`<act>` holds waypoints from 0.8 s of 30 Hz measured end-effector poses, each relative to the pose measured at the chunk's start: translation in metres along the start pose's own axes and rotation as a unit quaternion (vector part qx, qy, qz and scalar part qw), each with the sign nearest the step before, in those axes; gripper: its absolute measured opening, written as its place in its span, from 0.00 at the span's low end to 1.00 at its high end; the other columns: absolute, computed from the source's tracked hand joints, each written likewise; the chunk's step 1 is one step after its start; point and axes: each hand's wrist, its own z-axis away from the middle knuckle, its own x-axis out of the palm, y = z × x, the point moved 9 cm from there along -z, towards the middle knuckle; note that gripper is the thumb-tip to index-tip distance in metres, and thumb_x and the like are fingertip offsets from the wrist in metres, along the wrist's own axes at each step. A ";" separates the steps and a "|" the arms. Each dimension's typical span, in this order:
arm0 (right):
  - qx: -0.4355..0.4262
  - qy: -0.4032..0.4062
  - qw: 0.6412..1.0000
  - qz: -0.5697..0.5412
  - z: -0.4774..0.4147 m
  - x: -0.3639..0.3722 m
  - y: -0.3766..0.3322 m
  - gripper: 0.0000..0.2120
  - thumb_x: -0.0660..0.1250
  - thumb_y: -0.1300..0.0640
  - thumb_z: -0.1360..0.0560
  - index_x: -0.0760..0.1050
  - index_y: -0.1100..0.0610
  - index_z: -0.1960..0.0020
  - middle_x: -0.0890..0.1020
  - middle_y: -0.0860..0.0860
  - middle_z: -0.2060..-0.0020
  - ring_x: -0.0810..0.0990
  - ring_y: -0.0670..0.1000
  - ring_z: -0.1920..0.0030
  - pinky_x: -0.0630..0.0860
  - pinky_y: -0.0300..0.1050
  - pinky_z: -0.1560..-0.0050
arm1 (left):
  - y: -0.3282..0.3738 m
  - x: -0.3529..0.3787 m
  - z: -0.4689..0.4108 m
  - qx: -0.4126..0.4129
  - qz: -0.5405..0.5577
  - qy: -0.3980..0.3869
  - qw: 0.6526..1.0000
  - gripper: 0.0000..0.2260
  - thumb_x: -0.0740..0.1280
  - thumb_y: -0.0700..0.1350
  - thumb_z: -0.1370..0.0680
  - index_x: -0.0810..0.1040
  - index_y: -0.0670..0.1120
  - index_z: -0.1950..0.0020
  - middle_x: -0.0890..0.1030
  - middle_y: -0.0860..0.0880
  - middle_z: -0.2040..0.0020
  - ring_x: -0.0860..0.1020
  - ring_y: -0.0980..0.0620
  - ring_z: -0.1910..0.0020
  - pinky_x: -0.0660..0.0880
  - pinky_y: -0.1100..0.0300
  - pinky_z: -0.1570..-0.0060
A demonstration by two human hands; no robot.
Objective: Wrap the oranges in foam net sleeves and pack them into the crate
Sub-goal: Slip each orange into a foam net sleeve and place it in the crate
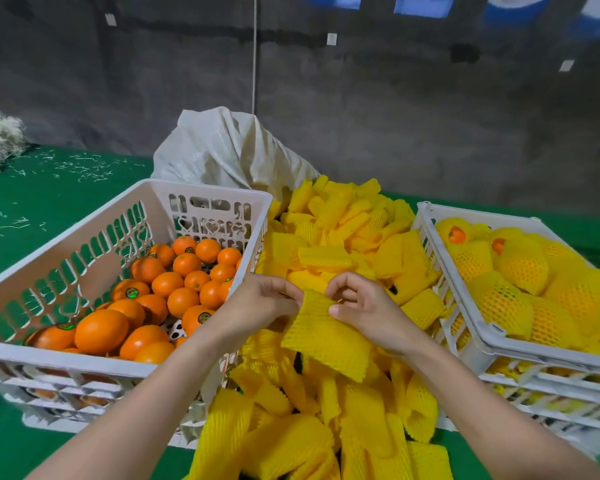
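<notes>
Yellow foam sleeve [326,337] is dead centre of the frame, pinched at its top edge by both hands, left hand [257,306] and right hand [364,306], fingers curled onto it. Underneath is a big pile of sleeves [326,237]. Bare oranges [101,330] fill the left crate [66,362], and wrapped oranges [520,268] sit in the right crate [465,306]. White sack [222,147] behind, green table [49,188].

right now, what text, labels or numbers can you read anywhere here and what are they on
Nothing here can be read.
Round stickers on the oranges: printed, too small and blurred.
White tags on the wall: too small to tell.
Blue and white sheets at the top edge: cut off, no letters legible.
White crate on the left: heart cutouts, no words I can make out.
</notes>
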 end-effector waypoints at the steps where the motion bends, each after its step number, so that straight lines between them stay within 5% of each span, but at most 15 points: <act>1: -0.003 0.006 1.000 0.012 0.001 -0.001 -0.001 0.14 0.63 0.73 0.26 0.71 0.54 0.56 0.75 0.49 0.60 0.73 0.39 0.62 0.69 0.33 0.58 | 0.002 0.002 -0.001 0.020 -0.025 0.004 0.999 0.04 0.69 0.32 0.26 0.81 0.40 0.56 0.80 0.32 0.57 0.76 0.44 0.61 0.73 0.50 0.58; 8: -0.002 0.018 1.000 -0.005 0.004 -0.003 0.000 0.12 0.64 0.72 0.26 0.72 0.54 0.54 0.76 0.49 0.60 0.74 0.41 0.60 0.70 0.34 0.55 | 0.022 0.014 0.002 0.156 -0.123 0.048 0.979 0.11 0.74 0.46 0.32 0.85 0.44 0.52 0.86 0.47 0.55 0.83 0.48 0.56 0.80 0.46 0.55; 11: 0.028 0.025 0.998 -0.059 0.005 -0.008 0.005 0.12 0.63 0.71 0.26 0.73 0.54 0.53 0.77 0.55 0.60 0.74 0.49 0.60 0.68 0.40 0.57 | 0.023 0.019 0.004 0.202 -0.148 0.055 0.967 0.11 0.73 0.37 0.28 0.85 0.49 0.49 0.85 0.50 0.54 0.83 0.50 0.54 0.80 0.49 0.56; 15: 0.067 0.005 0.991 -0.112 0.006 -0.002 0.014 0.10 0.64 0.68 0.25 0.76 0.54 0.50 0.80 0.54 0.63 0.76 0.48 0.61 0.71 0.40 0.56 | 0.022 0.019 0.006 0.234 -0.213 0.062 0.947 0.03 0.73 0.35 0.28 0.85 0.39 0.56 0.83 0.41 0.60 0.81 0.43 0.60 0.78 0.45 0.60; 19: 0.115 -0.006 0.967 -0.225 0.006 0.006 0.021 0.09 0.63 0.69 0.25 0.79 0.58 0.52 0.84 0.53 0.62 0.83 0.46 0.61 0.79 0.36 0.58 | 0.033 0.019 0.019 0.283 -0.217 0.067 0.932 0.05 0.73 0.38 0.28 0.85 0.40 0.53 0.84 0.46 0.55 0.81 0.52 0.56 0.78 0.52 0.58; 24: 0.096 -0.003 0.985 -0.143 0.005 0.011 0.014 0.09 0.65 0.69 0.26 0.79 0.57 0.55 0.83 0.49 0.67 0.80 0.41 0.67 0.76 0.33 0.64 | 0.035 0.015 0.023 0.257 -0.226 0.083 0.936 0.05 0.74 0.40 0.29 0.84 0.38 0.57 0.83 0.45 0.57 0.79 0.49 0.58 0.75 0.50 0.58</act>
